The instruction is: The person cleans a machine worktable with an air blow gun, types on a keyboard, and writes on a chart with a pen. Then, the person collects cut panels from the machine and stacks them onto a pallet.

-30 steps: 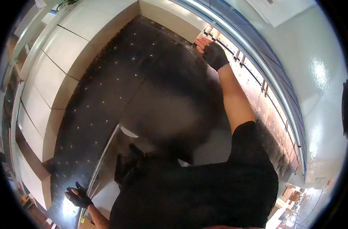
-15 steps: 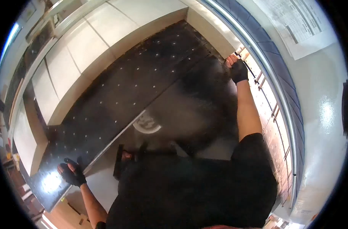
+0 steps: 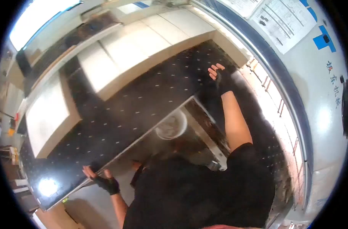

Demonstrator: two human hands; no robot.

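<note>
My left hand (image 3: 101, 181), in a dark fingerless glove, is at the near edge of a black table (image 3: 143, 103) dotted with small white marks. Its fingers are spread and hold nothing; whether they touch the edge I cannot tell. My right hand (image 3: 219, 78), gloved the same way, is over the table's right part, fingers slightly bent and apart, with nothing in them. Beyond it lies a long row of pale boards (image 3: 143, 45), its right end nearest this hand. Another pale board (image 3: 48, 114) lies farther left, across a gap.
A curved metal rail (image 3: 275, 72) runs along a machine body (image 3: 315, 87) with paper sheets (image 3: 282, 24) on it at right. Below the table edge are a round white-rimmed container (image 3: 183, 124) and a slanted beam (image 3: 206, 139). A cardboard box (image 3: 55, 217) stands lower left.
My right hand has come away from the boards' right corner, its closed fingers now apart. My left hand stays near the table edge. The view has shifted, showing the beam under the table.
</note>
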